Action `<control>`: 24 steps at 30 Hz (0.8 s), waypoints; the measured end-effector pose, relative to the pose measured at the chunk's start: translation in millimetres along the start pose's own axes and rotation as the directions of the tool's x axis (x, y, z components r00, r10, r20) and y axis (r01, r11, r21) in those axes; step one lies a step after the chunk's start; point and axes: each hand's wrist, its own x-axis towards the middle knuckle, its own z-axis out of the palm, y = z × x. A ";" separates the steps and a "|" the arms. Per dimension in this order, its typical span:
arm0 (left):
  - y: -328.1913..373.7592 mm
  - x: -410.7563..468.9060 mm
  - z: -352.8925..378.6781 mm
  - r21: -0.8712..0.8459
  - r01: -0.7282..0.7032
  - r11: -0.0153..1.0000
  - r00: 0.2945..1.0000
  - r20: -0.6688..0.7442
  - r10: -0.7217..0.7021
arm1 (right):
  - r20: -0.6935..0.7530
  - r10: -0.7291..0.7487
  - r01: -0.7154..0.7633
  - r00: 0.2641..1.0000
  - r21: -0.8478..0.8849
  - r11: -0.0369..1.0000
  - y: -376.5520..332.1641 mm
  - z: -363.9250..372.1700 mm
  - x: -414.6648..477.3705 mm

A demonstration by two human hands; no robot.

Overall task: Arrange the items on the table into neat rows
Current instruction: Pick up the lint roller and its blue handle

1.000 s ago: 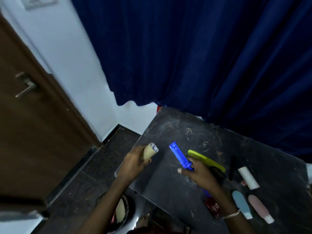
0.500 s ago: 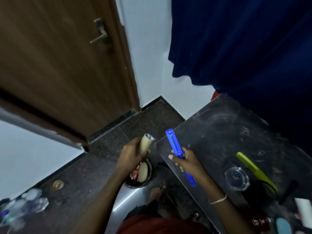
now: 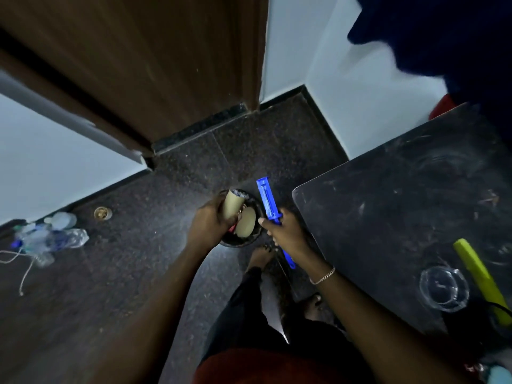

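The left hand (image 3: 210,225) is gripping a beige tube (image 3: 232,207) over a floor bin (image 3: 241,218); the right hand (image 3: 285,234) is clutching a blue tool (image 3: 267,199). The table (image 3: 388,203) is holding a glass bowl (image 3: 443,288) and yellow comb (image 3: 480,278), seemingly unsorted, so rows are probably barely starting.

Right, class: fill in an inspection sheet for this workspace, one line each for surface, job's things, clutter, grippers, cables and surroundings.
Surface: dark scratched table, mostly bare at this end.
Job's things: beige tube and blue tool held off the table; yellow-green tool and glass dish on it.
Clutter: bin and plastic bottles on the floor.
Grippers: left hand grips tube; right hand grips blue tool.
Cables: white cord by bottles.
Surroundings: wooden door, blue curtain.
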 end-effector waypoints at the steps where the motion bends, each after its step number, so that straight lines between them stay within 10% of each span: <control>1: -9.3 5.7 7.0 0.000 0.015 1.000 1.000 0.007 -0.015 | -0.012 0.010 -0.011 1.000 -0.008 1.000 4.4 5.5 8.5; 18: -149.3 99.0 114.7 0.114 0.315 0.942 0.903 0.268 -0.334 | 0.008 0.083 -0.072 0.997 -0.433 0.899 80.5 71.9 118.5; 24: -131.5 80.3 88.5 0.194 0.177 0.965 0.937 0.268 -0.225 | 0.034 0.050 -0.030 0.998 -0.434 0.900 56.7 69.6 107.1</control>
